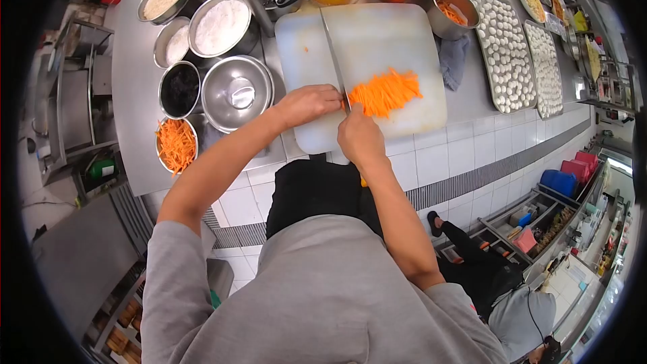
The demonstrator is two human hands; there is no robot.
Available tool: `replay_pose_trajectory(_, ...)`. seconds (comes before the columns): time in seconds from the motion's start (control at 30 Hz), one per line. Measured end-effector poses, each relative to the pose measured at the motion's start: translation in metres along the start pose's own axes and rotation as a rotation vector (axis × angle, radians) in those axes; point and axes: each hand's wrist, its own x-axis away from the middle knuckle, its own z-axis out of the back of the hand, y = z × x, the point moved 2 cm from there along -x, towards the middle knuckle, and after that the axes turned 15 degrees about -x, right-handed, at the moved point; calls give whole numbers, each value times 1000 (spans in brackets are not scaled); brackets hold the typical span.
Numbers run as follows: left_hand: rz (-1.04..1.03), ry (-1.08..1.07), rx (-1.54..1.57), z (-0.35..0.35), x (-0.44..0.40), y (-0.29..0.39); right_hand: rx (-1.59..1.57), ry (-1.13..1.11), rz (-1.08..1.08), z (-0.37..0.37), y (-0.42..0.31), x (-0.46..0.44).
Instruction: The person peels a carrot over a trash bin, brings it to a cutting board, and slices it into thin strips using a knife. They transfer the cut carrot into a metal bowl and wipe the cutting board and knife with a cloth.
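My right hand (359,136) is closed round the handle of a long knife (335,57), whose blade points away across the white cutting board (411,30). Shredded carrot (385,93) lies in a heap just right of the blade. On the blade's left side, my left hand (310,105) rests on the board with its fingers bent together near the blade. A bit of orange shows between its fingertips and the knife; the rest of what it may hold is hidden. One small orange scrap lies on the board's upper left.
Left of the board stand an empty steel bowl (238,94), a bowl of shredded carrot (176,145) and bowls of white powder (220,25). A steel pot (452,13), a cloth (453,62) and two trays of white pieces (505,50) are at right. Another person (519,310) is at lower right.
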Motion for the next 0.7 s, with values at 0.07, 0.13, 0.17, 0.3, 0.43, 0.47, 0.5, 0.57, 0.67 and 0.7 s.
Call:
replay_pose_trajectory(0.07, 1, 8, 7, -1, 1, 2, -11, 11, -6, 0, 0, 0)
replay_pose_trajectory(0.13, 9, 20, 8, -2, 1, 2, -7, -14, -22, -2, -2, -4)
replay_pose_trajectory(0.17, 8, 46, 12, -2, 2, 3, -8, -13, -21, -1, -2, -4)
replay_pose_trajectory(0.3, 15, 68, 15, 0, 5, 1, -26, -14, -15, -7, -5, -6)
replay_pose_trajectory(0.43, 34, 70, 15, 3, 2, -3, -24, -12, 9, -4, -4, -4)
replay_pose_trajectory(0.47, 58, 98, 11, 4, 5, 0, -23, -14, 7, -8, -3, -5)
replay_pose_trajectory(0.5, 81, 122, 13, 3, 8, 5, -66, 6, 8, -15, 0, -4)
replay_pose_trajectory(0.57, 105, 131, 22, 0, 7, 5, -108, 37, 18, -18, 6, -12)
replay_pose_trajectory(0.67, 154, 178, 42, -3, 2, 14, -62, 66, 86, -8, 11, -14)
replay_pose_trajectory(0.7, 179, 223, 49, -3, -2, 16, -20, 81, 129, 4, 14, -12)
